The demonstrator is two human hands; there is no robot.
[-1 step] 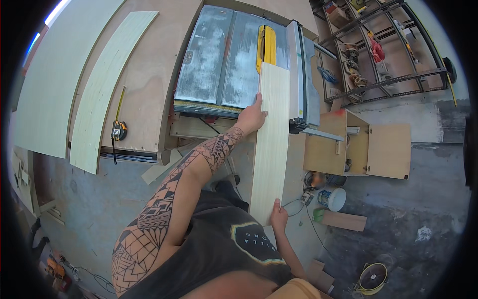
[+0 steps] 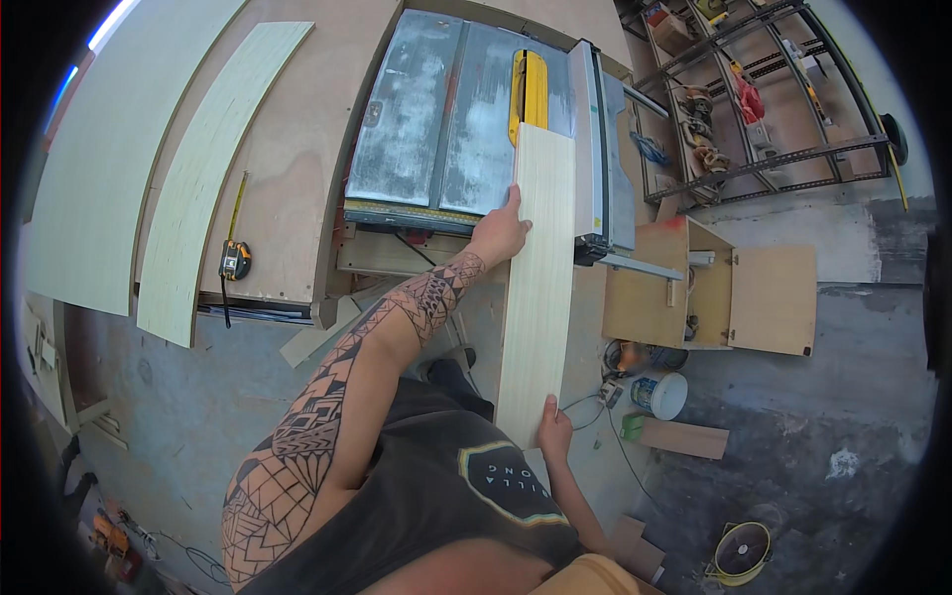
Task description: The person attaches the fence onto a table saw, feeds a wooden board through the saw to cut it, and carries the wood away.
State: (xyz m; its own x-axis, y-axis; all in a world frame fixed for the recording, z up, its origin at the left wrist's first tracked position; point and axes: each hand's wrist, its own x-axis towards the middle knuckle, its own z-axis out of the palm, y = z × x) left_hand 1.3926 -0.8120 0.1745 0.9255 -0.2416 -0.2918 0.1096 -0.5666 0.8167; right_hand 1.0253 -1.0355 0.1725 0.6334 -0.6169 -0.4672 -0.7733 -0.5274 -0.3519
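A long pale plywood strip (image 2: 540, 288) lies lengthwise from the metal table saw top (image 2: 407, 119) back toward my body. Its far end meets the yellow blade guard (image 2: 530, 94), and its right edge runs along the saw fence (image 2: 589, 149). My left hand (image 2: 501, 230) grips the strip's left edge at the front of the saw, index finger stretched forward and thumb on top. Down at the near end, my right hand (image 2: 554, 426) holds the right corner with its thumb up; its other fingers are hidden beneath. The blade itself cannot be seen.
Left of the saw, a wooden bench (image 2: 273, 218) carries another plywood strip (image 2: 213, 178), a wide panel (image 2: 109, 169) and a tape measure (image 2: 235, 260) pulled partly out. On the right stand a metal rack (image 2: 764, 99), an open cabinet (image 2: 650, 283), a white bucket (image 2: 662, 395) and a floor fan (image 2: 742, 551).
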